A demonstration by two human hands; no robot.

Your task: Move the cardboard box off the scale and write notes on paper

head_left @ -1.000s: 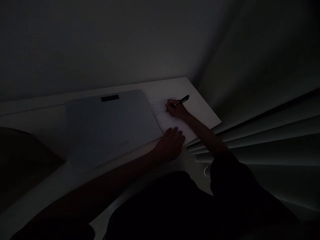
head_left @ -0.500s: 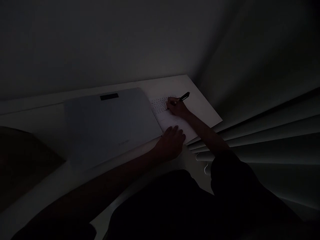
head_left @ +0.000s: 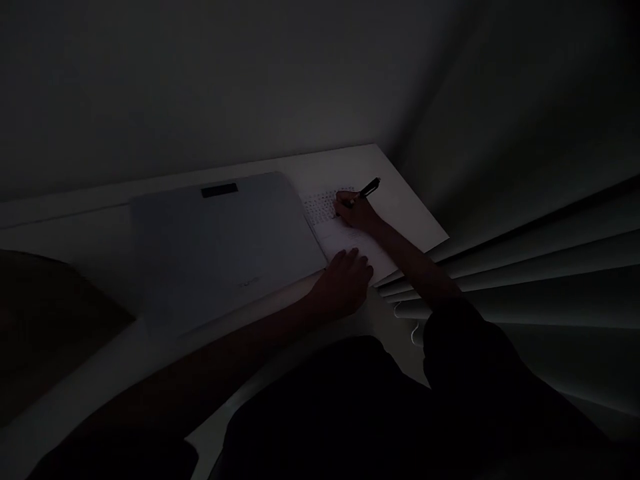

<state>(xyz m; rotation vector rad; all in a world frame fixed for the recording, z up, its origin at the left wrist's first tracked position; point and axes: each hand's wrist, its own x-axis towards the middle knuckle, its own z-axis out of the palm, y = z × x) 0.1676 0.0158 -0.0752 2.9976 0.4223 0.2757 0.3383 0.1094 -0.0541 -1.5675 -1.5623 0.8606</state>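
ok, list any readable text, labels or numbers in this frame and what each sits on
No text can be read.
Sheet of paper under the right hand with the pen: rows of small marks, too dim and small to read.
Closed laptop: faint mark near its front edge, illegible; dark strip near its back edge shows no lettering.
The left hand rests on the paper's near edge.

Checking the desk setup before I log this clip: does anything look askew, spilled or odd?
Nothing spilled or damaged. The scene is very dim. The right hand holds a pen on the paper; the left hand rests on its near edge, beside a closed laptop.
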